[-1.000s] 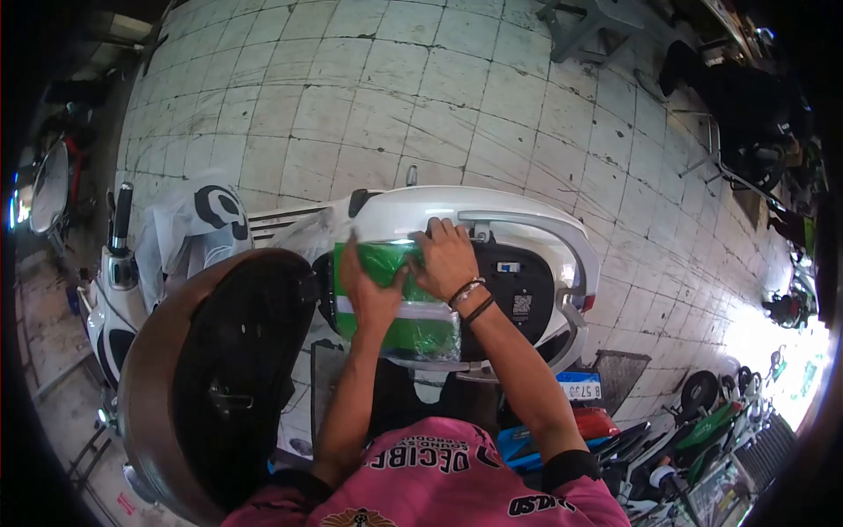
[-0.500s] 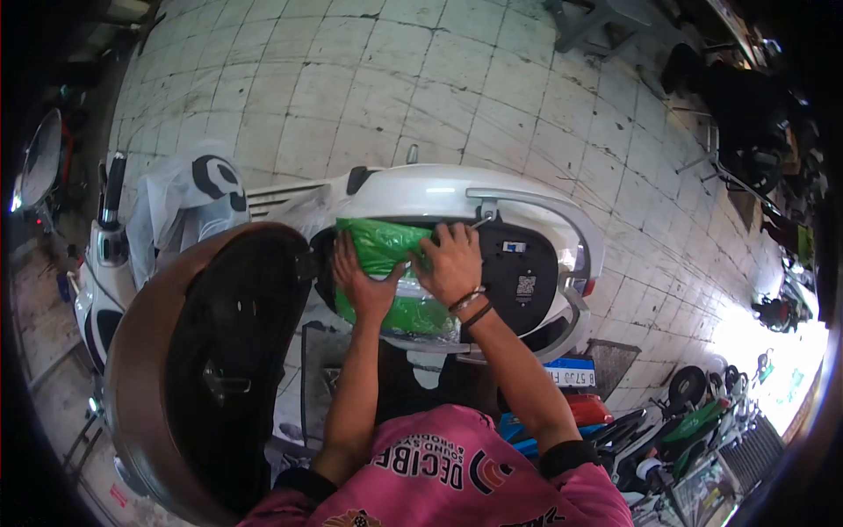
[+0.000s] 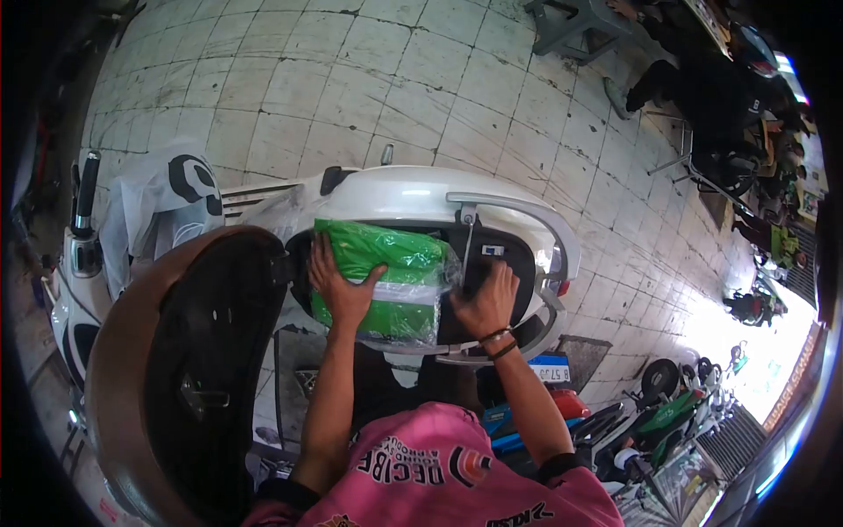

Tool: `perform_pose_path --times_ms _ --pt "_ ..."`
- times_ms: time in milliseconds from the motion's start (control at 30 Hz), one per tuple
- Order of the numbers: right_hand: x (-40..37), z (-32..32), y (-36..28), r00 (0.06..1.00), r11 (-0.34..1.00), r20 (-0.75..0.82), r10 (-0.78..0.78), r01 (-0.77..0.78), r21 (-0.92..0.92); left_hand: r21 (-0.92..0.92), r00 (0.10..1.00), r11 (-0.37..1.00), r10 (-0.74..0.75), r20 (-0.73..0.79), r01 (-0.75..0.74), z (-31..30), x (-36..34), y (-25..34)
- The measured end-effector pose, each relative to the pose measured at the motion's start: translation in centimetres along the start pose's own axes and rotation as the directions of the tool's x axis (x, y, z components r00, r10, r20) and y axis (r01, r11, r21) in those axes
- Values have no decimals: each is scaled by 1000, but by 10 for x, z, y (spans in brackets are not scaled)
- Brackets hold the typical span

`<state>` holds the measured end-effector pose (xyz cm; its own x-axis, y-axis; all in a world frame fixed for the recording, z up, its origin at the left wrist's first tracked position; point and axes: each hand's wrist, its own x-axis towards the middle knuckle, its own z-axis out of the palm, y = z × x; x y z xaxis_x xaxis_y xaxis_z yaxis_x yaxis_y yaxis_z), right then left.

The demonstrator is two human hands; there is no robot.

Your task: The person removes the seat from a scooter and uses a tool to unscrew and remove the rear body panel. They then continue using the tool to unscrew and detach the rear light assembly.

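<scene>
Moving off the package's upper right corner, the right hand [image 3: 492, 303] is now hovering apart from it at its 3 o'clock, while the left hand [image 3: 341, 285] is staying on its left part. Nearest, the pink shirt [image 3: 430, 452] is filling the 6 o'clock. Beyond it, the green package [image 3: 386, 318] in clear wrap is lying across the open seat bay [image 3: 452, 329] of the white scooter [image 3: 404, 186]. The left fingers are spreading flat over it, thumb apart, pressing rather than clenching; the right fingers are bending loosely, with nothing visible in their grasp.

Judging by its creases, the package is probably behaving as light and soft, its slick film sliding under a fingertip hold and perhaps tearing if pinched. Both side edges, at 9 and 3 o'clock, are offering the surest hold, with palms supporting the middle.

The brown seat [image 3: 123, 351] is standing tipped up at 8 o'clock, and the grab rail [image 3: 566, 246] is curving round at 2 to 3 o'clock. Farther out, a white plastic bag [image 3: 145, 198] is hanging at 10 o'clock, a grey stool [image 3: 575, 26] is standing at 1 o'clock, and a person in dark clothing [image 3: 702, 101] is sitting at 2 o'clock.
</scene>
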<state>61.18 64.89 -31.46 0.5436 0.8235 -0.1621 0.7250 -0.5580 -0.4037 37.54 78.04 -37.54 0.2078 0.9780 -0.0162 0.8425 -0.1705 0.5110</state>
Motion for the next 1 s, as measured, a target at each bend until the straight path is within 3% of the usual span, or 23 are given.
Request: perform_pose_path --times_ms 133,200,233,333,367,467,533,600,633,733,967,1000 --pt "9 -27 29 1000 992 23 5 -2 -126 -15 1000 1000 -8 3 8 -2 3 2" --pt "22 -36 41 995 991 99 -31 43 -129 -12 1000 1000 -10 -3 10 -1 1 0" --pt "36 -50 38 983 987 182 23 7 -162 -6 1000 1000 -7 -10 7 0 2 -1" --pt "61 -69 62 977 990 212 24 6 -141 -23 1000 1000 -1 -17 0 0 2 -1" --pt "64 -70 68 981 992 187 -42 64 -112 -28 1000 1000 -2 -17 1 0 1 -1" --pt "93 -80 77 985 989 172 14 12 -150 -12 1000 1000 1 -22 -1 0 1 0" --pt "107 -83 76 979 980 201 -33 72 -186 -15 1000 1000 3 -15 -3 -1 1 1" --pt "104 -84 74 903 908 394 -169 299 -294 -23 1000 1000 2 0 -2 -2 -2 2" --pt "105 -90 69 892 902 423 -162 308 -304 -31 1000 1000 -5 -4 5 -3 0 3" --pt "99 -66 41 915 921 265 -304 353 -163 -3 999 1000 19 -25 -19 0 -1 0" --pt "113 -41 46 840 859 287 -460 503 -99 73 1000 997 -17 -4 18 -15 2 29" --pt "114 -40 49 823 835 282 -494 539 -111 -198 995 977 84 45 -73 -12 0 38"
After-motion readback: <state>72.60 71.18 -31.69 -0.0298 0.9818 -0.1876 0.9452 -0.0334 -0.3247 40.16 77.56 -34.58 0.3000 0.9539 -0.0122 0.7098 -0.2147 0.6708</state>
